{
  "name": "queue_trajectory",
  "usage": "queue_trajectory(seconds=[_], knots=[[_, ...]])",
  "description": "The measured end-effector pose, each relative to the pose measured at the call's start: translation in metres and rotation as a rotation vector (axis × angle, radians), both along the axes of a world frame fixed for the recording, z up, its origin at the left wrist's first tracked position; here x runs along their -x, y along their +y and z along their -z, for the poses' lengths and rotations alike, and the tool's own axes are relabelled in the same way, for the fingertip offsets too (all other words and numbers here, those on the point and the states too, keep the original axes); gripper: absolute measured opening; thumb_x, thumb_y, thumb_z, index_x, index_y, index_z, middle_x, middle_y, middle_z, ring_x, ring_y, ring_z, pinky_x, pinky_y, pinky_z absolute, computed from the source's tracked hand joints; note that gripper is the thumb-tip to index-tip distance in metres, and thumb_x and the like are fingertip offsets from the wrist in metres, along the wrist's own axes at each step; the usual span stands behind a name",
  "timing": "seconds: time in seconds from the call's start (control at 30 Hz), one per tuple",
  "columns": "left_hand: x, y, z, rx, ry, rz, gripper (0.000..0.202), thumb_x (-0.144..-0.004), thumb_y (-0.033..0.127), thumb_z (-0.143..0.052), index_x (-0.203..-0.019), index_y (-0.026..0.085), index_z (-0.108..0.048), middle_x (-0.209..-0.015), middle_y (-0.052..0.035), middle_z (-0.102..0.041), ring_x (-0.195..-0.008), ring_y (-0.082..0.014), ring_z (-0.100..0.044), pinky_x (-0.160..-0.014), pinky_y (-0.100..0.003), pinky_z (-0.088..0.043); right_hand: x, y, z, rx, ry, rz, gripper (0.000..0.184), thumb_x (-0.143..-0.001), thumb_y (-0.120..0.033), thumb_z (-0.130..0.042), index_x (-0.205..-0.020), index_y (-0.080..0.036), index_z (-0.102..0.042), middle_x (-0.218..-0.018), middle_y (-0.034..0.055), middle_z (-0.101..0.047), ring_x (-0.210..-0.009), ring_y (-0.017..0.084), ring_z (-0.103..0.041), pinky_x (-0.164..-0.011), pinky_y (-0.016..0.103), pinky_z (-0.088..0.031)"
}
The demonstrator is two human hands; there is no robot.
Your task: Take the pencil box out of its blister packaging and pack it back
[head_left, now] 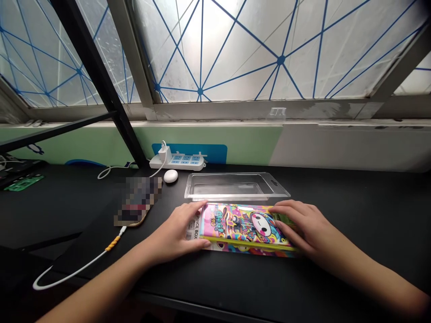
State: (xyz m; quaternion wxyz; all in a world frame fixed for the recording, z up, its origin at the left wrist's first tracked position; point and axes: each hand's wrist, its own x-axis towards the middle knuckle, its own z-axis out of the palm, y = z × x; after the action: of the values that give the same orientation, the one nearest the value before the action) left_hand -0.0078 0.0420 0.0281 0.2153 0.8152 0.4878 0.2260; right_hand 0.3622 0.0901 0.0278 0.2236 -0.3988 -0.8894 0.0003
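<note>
A colourful pencil box (240,223) with a pink cartoon lid and yellow-green edge lies in front of me on the black desk. Under it is a printed card (192,231) with a barcode and the words "PENCIL BOX". My left hand (178,231) grips the box's left end, thumb at the near edge and fingers at the far edge. At the right end, my right hand (305,224) has its fingers over the far corner and its thumb on the lid. Just behind the box sits a clear plastic blister shell (235,186).
A phone (139,202), partly pixelated, lies at left with a white cable (77,273) plugged in. Behind are a white round case (170,176) and a power strip (178,161) with a charger. A black metal frame (97,76) rises at left, before the window.
</note>
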Motion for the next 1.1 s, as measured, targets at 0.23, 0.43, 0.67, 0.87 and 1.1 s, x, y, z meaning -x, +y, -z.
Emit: queue_trajectory(seconds=[0.23,0.43,0.67,0.87,1.1], knots=[[-0.013,0.037,0.005,-0.112,0.057,0.096,0.104,-0.069,0.050,-0.090,-0.152,0.022,-0.035,-0.138,-0.0173,-0.056,-0.126,-0.0355,-0.054,-0.106,-0.051,-0.046,0.050,0.014,-0.009,0.030,-0.027,-0.067,0.027,-0.103,-0.032,-0.045,-0.117,-0.018,-0.064,-0.112,0.0130,-0.070,-0.097,0.026,-0.067,-0.082,0.043,-0.056],[-0.025,0.048,0.006,-0.107,-0.007,0.126,0.107,-0.067,0.053,-0.091,-0.154,0.027,-0.033,-0.135,-0.0141,-0.056,-0.120,-0.0321,-0.056,-0.101,-0.046,-0.050,0.058,0.031,-0.001,0.081,0.014,-0.005,0.026,-0.105,-0.030,-0.042,-0.110,-0.019,-0.066,-0.104,0.0117,-0.067,-0.095,0.027,-0.062,-0.081,0.044,-0.056],[-0.025,0.050,0.011,-0.136,-0.075,0.099,0.113,-0.069,0.057,-0.088,-0.159,0.036,-0.023,-0.139,-0.0094,-0.058,-0.116,-0.0293,-0.060,-0.096,-0.040,-0.053,0.060,0.031,0.002,0.017,0.010,0.034,0.020,-0.104,-0.025,-0.044,-0.100,-0.018,-0.062,-0.099,0.0110,-0.065,-0.093,0.027,-0.057,-0.080,0.043,-0.053],[-0.024,0.045,0.011,-0.135,-0.096,0.083,0.115,-0.069,0.055,-0.089,-0.159,0.038,-0.019,-0.145,-0.0082,-0.055,-0.119,-0.0284,-0.062,-0.101,-0.040,-0.052,0.062,0.028,0.003,-0.066,0.001,0.034,0.016,-0.103,-0.019,-0.046,-0.099,-0.016,-0.061,-0.097,0.0116,-0.063,-0.092,0.026,-0.055,-0.078,0.040,-0.053],[-0.023,0.044,0.013,-0.116,-0.111,0.054,0.113,-0.066,0.054,-0.091,-0.157,0.037,-0.025,-0.140,-0.0088,-0.058,-0.120,-0.0298,-0.063,-0.100,-0.043,-0.054,0.062,0.027,-0.009,-0.255,0.071,-0.001,0.010,-0.102,-0.018,-0.047,-0.098,-0.018,-0.056,-0.095,0.0101,-0.060,-0.088,0.024,-0.054,-0.074,0.038,-0.053]])
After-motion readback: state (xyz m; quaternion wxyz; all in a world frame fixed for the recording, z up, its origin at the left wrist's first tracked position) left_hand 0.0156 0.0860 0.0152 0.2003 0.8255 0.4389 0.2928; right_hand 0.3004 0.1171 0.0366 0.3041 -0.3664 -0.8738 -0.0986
